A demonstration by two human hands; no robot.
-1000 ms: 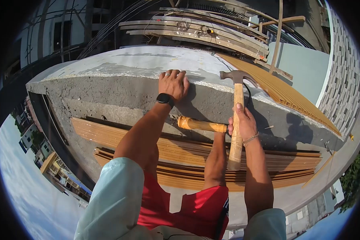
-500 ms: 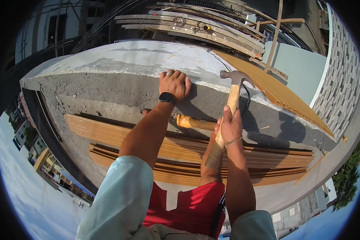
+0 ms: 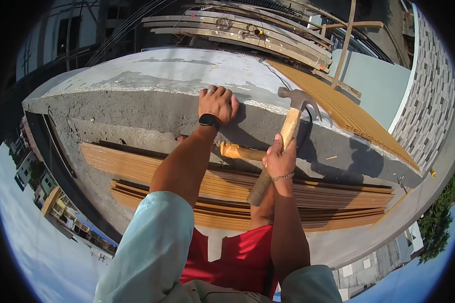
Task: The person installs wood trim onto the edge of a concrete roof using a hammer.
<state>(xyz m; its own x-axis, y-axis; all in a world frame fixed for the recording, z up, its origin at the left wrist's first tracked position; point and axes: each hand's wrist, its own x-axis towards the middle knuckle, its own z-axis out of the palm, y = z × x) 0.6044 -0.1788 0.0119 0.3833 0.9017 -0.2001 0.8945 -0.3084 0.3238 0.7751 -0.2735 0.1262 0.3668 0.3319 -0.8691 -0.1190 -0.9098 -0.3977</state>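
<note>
My left hand [image 3: 218, 104], wearing a ring and a dark watch, rests on the edge of the concrete wall [image 3: 151, 108], its fingers curled over the top. My right hand [image 3: 280, 157] is wrapped around the wooden handle of a claw hammer [image 3: 291, 117]. The hammer's dark steel head points up, near the wall's chipped white edge, and its handle end hangs below my fist. Left of that hand is a brown cylindrical piece with an orange end [image 3: 232, 150], partly hidden behind the hand.
Brown grooved panels [image 3: 136, 162] lie stacked at the foot of the wall. Another grooved panel [image 3: 333, 108] leans beyond the wall at right. Long wooden planks [image 3: 268, 38] lie in the background. A wall with brick-patterned tiles [image 3: 429, 91] stands far right.
My right hand has moved slightly left with the hammer, whose handle now slants more to the lower left. My left hand stays on the wall edge.
</note>
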